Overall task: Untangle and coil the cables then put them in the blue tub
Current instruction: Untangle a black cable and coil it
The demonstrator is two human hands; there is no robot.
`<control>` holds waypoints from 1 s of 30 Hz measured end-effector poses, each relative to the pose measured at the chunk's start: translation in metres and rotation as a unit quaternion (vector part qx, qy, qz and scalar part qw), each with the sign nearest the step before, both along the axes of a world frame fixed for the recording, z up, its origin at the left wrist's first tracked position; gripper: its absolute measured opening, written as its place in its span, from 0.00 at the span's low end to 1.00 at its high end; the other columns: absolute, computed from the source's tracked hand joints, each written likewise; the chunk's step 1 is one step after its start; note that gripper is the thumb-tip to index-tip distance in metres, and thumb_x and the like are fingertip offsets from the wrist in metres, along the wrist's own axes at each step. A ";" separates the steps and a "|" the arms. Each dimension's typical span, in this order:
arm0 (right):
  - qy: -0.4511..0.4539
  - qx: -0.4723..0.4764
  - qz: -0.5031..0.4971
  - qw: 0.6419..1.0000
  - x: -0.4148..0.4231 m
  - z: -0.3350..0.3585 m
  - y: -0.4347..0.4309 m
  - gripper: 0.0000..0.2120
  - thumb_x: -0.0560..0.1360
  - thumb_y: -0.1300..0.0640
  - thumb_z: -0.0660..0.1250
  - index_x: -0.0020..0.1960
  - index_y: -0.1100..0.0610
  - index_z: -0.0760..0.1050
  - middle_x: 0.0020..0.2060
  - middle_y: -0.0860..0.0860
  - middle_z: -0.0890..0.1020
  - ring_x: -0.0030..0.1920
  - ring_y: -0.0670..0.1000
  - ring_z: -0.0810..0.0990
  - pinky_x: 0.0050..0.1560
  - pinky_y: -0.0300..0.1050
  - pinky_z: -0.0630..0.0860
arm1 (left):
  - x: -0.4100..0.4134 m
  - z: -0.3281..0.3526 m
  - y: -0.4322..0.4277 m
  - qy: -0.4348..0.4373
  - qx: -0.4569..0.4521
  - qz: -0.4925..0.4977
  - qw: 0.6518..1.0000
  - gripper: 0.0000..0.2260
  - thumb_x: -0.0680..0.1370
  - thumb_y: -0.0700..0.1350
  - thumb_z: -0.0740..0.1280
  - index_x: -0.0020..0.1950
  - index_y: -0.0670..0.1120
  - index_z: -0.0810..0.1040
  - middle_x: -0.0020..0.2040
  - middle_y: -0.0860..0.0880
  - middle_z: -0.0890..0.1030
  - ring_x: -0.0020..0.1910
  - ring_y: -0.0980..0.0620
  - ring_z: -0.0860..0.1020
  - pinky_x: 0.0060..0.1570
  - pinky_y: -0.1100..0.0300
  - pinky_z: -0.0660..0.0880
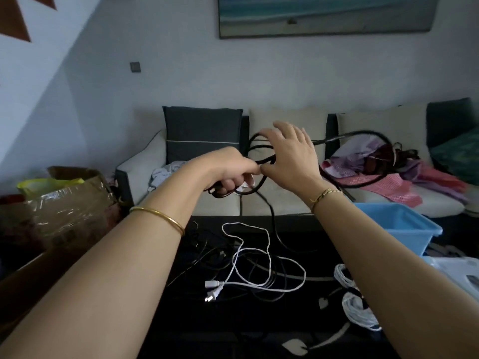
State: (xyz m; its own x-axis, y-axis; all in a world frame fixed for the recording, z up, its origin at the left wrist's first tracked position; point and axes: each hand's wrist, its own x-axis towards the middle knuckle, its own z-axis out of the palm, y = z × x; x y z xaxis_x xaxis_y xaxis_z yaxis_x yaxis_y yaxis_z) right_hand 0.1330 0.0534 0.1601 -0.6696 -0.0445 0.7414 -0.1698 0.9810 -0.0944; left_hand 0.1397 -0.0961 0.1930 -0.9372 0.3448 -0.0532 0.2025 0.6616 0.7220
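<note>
— Holding anything, was the left hand?

— Yes. Its fingers were curled tight round several loops of the black cable, lifted up in front of the sofa.

— And the right hand?

— Spread wide, with its fingers straight and its back towards the camera. It lay against the far loops of the same cable, just beside the left hand, gripping nothing that I could see.

— Where did the rest of that cable go?

— One strand hung down from the hands to the dark surface below. Another loop swung out to the right over the sofa, blurred.

— What lay below?

— A white cable sprawled loose in the middle, its plug at the near left end, across thinner black wires. A coiled white bundle sat near on the right, partly behind the right forearm.

— And the blue tub?

— On the right, beyond the bundle, between the right forearm and the sofa. A cardboard box stood on the far left.
</note>
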 end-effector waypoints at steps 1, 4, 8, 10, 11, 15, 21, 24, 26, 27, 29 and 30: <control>-0.005 -0.023 0.009 1.000 -0.002 0.001 0.000 0.31 0.69 0.53 0.70 0.71 0.50 0.66 0.71 0.52 0.66 0.73 0.54 0.59 0.75 0.51 0.51 | 0.000 0.005 -0.001 -0.010 0.009 -0.003 1.000 0.10 0.78 0.47 0.63 0.42 0.41 0.77 0.22 0.53 0.61 0.20 0.56 0.56 0.23 0.65 0.56; -0.031 -0.109 0.049 0.992 -0.011 0.002 0.007 0.25 0.71 0.60 0.66 0.68 0.56 0.69 0.66 0.54 0.71 0.68 0.54 0.66 0.69 0.45 0.61 | -0.004 0.016 -0.005 -0.042 0.062 -0.007 0.997 0.11 0.79 0.46 0.61 0.40 0.42 0.74 0.20 0.54 0.60 0.17 0.58 0.56 0.21 0.67 0.55; -0.077 -0.169 0.120 0.975 -0.020 0.002 0.020 0.21 0.73 0.69 0.61 0.63 0.56 0.76 0.55 0.53 0.76 0.55 0.49 0.71 0.50 0.34 0.63 | -0.007 0.028 -0.008 -0.050 0.106 -0.002 0.993 0.12 0.80 0.46 0.60 0.38 0.43 0.73 0.20 0.54 0.61 0.16 0.58 0.56 0.20 0.68 0.58; -0.099 -0.286 0.155 0.941 -0.020 0.001 0.027 0.19 0.76 0.70 0.59 0.63 0.58 0.77 0.51 0.54 0.80 0.49 0.49 0.76 0.47 0.39 0.73 | -0.008 0.033 -0.008 -0.055 0.128 0.003 0.990 0.12 0.80 0.47 0.59 0.39 0.43 0.73 0.20 0.55 0.61 0.17 0.59 0.56 0.19 0.68 0.58; -0.118 -0.363 0.170 0.909 -0.018 -0.001 0.030 0.17 0.77 0.70 0.59 0.62 0.60 0.77 0.49 0.56 0.81 0.46 0.52 0.79 0.44 0.44 0.78 | -0.008 0.035 -0.010 -0.060 0.141 0.006 0.988 0.12 0.80 0.47 0.59 0.39 0.43 0.73 0.20 0.55 0.61 0.17 0.59 0.56 0.19 0.67 0.57; -0.190 -0.486 0.111 0.846 -0.017 -0.019 0.047 0.16 0.78 0.69 0.57 0.62 0.61 0.75 0.40 0.57 0.80 0.35 0.53 0.80 0.33 0.45 0.80 | -0.008 0.042 -0.019 -0.075 0.198 0.020 0.977 0.12 0.80 0.48 0.59 0.40 0.43 0.72 0.20 0.56 0.61 0.16 0.59 0.56 0.19 0.67 0.57; -0.314 -0.414 -0.033 0.854 -0.019 -0.059 0.068 0.13 0.76 0.68 0.59 0.58 0.64 0.76 0.38 0.59 0.80 0.32 0.56 0.79 0.30 0.46 0.78 | -0.004 0.052 -0.018 -0.048 0.304 0.035 0.951 0.14 0.81 0.48 0.57 0.38 0.45 0.70 0.17 0.56 0.60 0.14 0.59 0.56 0.19 0.70 0.57; -0.423 -0.232 -0.112 0.869 -0.019 -0.071 0.072 0.05 0.75 0.68 0.63 0.48 0.62 0.77 0.43 0.56 0.83 0.42 0.57 0.84 0.37 0.46 0.79 | -0.001 0.059 -0.012 -0.033 0.342 0.037 0.939 0.14 0.82 0.48 0.56 0.37 0.45 0.69 0.16 0.55 0.59 0.13 0.59 0.55 0.19 0.72 0.57; -0.472 -0.080 -0.155 0.864 -0.013 -0.076 0.070 0.03 0.76 0.65 0.65 0.47 0.61 0.77 0.45 0.54 0.84 0.52 0.55 0.82 0.43 0.44 0.77 | 0.002 0.060 -0.008 -0.021 0.349 0.035 0.936 0.15 0.82 0.48 0.56 0.37 0.45 0.69 0.16 0.55 0.59 0.14 0.59 0.55 0.20 0.71 0.57; -0.465 -0.063 -0.154 0.870 -0.010 -0.082 0.068 0.07 0.76 0.64 0.64 0.52 0.63 0.78 0.49 0.56 0.83 0.55 0.56 0.81 0.48 0.45 0.76 | 0.003 0.061 -0.006 -0.020 0.347 0.029 0.937 0.15 0.82 0.48 0.56 0.37 0.45 0.69 0.16 0.55 0.59 0.14 0.59 0.55 0.20 0.71 0.57; -0.415 -0.126 -0.133 0.891 -0.009 -0.090 0.071 0.14 0.77 0.65 0.60 0.60 0.65 0.76 0.57 0.60 0.80 0.59 0.59 0.79 0.56 0.47 0.74 | 0.007 0.059 -0.001 -0.028 0.326 0.010 0.945 0.14 0.81 0.49 0.57 0.37 0.45 0.70 0.17 0.56 0.59 0.15 0.58 0.56 0.20 0.70 0.58; -0.356 -0.195 -0.112 0.907 -0.006 -0.087 0.070 0.16 0.77 0.66 0.58 0.62 0.64 0.76 0.59 0.60 0.79 0.61 0.59 0.77 0.60 0.46 0.72 | 0.010 0.057 0.000 -0.034 0.309 -0.002 0.951 0.14 0.81 0.49 0.57 0.38 0.45 0.70 0.18 0.56 0.59 0.15 0.58 0.56 0.20 0.69 0.58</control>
